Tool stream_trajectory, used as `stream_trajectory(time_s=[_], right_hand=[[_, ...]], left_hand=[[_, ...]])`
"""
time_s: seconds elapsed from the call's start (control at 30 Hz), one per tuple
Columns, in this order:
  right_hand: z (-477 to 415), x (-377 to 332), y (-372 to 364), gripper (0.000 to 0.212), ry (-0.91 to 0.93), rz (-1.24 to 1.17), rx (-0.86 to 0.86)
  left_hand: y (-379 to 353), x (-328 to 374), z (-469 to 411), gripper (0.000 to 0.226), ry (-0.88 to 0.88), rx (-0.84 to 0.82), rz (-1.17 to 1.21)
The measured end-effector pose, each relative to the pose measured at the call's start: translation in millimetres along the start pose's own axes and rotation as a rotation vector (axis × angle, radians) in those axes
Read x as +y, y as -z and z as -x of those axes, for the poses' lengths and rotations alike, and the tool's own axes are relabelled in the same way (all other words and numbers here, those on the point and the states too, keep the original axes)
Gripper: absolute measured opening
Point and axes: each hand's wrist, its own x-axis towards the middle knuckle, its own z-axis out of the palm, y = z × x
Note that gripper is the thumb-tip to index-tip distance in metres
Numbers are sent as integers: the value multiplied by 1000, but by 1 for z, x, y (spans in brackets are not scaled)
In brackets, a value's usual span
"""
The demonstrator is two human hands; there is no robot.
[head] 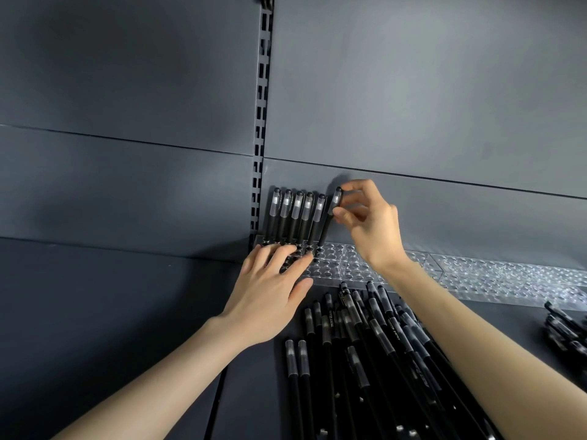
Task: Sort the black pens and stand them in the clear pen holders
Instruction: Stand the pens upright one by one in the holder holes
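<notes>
Several black pens with clear caps (293,215) stand upright in the back row of the leftmost clear pen holder (330,268). My right hand (368,223) pinches the cap end of another black pen (330,217), tilted slightly, its lower tip at a hole just right of the standing row. My left hand (270,293) lies flat, fingers spread, on the front of that holder. A large pile of black pens (374,350) lies on the shelf in front of me, below my right forearm.
More clear holders (508,274) with rows of round holes run along the back wall to the right. A smaller heap of pens (565,325) lies at the right edge. A slotted upright (262,122) divides the dark grey back panels.
</notes>
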Motion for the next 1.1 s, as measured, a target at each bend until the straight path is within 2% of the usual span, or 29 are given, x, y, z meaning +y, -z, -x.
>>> stream_trajectory(time_s=[0.23,0.47,0.63,0.77,0.93,1.1], right_hand=[[1,1,-1,26,4,70,-91],[3,3,-2,26,0,80,-79],[7,1,0,29,16,112,-66],[18,-3,9,31,7,124,-84],[50,-9,35,17,-28,116,-103],[93,-2,73,11,-49,153,-243]], left_hand=[[0,1,-1,49,12,-19,-7],[5,3,0,49,19,-57,-16],[17,10,-1,66,31,-152,112],[26,15,-1,49,92,-176,148],[46,48,15,42,126,-185,206],[58,100,38,48,208,-216,181]])
